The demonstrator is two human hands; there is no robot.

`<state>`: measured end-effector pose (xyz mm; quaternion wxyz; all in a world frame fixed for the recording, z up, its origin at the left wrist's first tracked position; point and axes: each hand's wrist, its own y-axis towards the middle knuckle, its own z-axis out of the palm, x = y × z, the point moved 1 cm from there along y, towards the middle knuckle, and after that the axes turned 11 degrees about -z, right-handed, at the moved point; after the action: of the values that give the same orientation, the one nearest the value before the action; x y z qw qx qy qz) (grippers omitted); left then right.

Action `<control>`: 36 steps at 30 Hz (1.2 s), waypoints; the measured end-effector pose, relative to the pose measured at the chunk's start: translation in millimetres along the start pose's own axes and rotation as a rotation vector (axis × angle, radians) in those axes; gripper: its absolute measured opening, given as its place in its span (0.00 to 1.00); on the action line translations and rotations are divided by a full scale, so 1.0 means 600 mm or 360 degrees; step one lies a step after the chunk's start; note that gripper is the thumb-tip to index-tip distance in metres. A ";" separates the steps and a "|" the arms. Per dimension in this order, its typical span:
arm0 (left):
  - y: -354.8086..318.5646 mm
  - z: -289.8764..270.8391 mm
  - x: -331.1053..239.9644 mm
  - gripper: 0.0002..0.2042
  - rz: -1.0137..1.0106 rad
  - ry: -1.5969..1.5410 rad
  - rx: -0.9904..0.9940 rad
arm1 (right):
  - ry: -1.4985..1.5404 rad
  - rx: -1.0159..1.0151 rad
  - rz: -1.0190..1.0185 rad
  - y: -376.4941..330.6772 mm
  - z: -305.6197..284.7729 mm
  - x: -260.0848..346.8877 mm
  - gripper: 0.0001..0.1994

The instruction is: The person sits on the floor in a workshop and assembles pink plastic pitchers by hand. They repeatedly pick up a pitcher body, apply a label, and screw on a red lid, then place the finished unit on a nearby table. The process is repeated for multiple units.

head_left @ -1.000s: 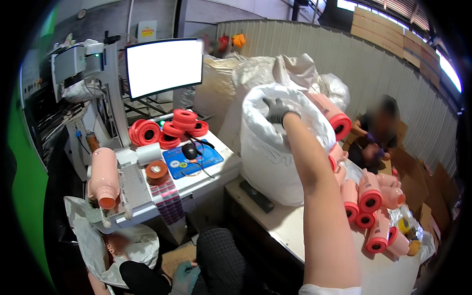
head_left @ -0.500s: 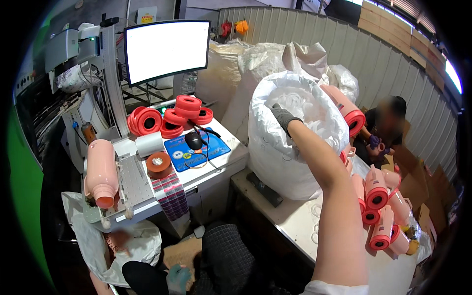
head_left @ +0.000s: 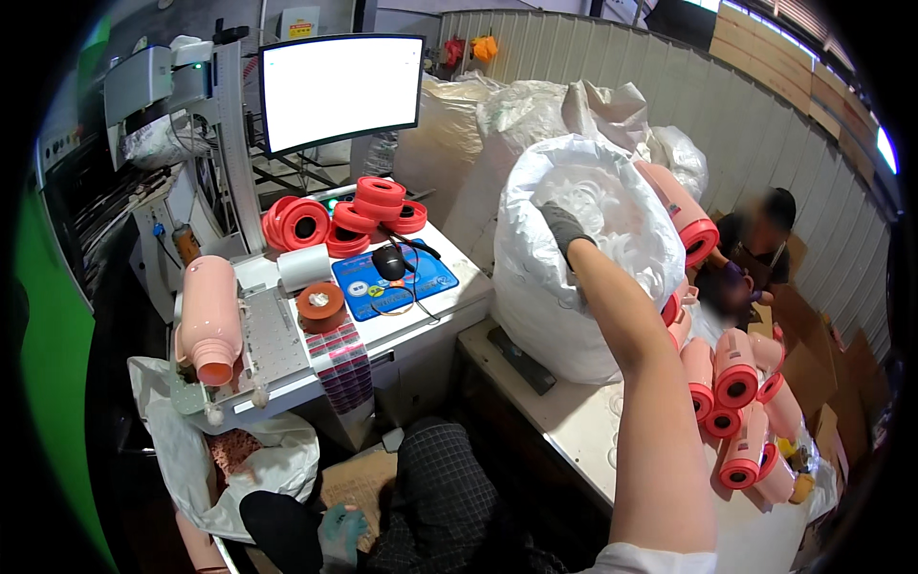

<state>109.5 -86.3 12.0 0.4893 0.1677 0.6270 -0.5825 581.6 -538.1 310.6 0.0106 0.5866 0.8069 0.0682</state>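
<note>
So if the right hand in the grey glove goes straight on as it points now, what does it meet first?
Most likely the clear plastic rings inside the big white woven sack; the right hand already reaches into its open mouth, though depth is unclear.

A white workbench (head_left: 564, 421) carries a big white sack (head_left: 545, 297) and pink flasks (head_left: 736, 383).

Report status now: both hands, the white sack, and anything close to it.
Right hand, gloved, reaching inside the white sack; grip hidden. Left hand low by the knee, gloved, empty. Pink flasks crowd the sack's right side.
</note>
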 end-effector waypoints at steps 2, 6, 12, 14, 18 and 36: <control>0.006 -0.013 0.005 0.04 0.0028 -0.0063 0.0042 | 0.0029 -0.0226 -0.0004 -0.006 -0.022 -0.021 0.28; 0.019 -0.043 0.019 0.03 0.0061 -0.0040 -0.0006 | -0.0043 -0.0513 0.0192 -0.058 -0.107 0.018 0.35; 0.010 -0.025 0.011 0.03 0.0072 -0.0083 0.0069 | 0.0316 -0.0809 0.0265 -0.060 -0.187 -0.040 0.41; 0.005 -0.019 0.007 0.03 0.0122 -0.0056 0.0193 | 0.0464 -0.0870 0.0368 -0.068 -0.200 -0.049 0.41; 0.003 0.001 0.003 0.03 0.0063 0.0008 0.0156 | 0.0615 -0.1087 0.0308 -0.079 -0.190 -0.081 0.43; -0.013 0.014 -0.001 0.06 0.0089 0.0112 0.0159 | 0.1193 -0.1630 0.0165 -0.169 -0.358 -0.125 0.31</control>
<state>107.5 -95.6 18.2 0.4741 0.2296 0.6090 -0.5930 488.0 -661.0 506.2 0.0033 0.4816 0.5916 0.6466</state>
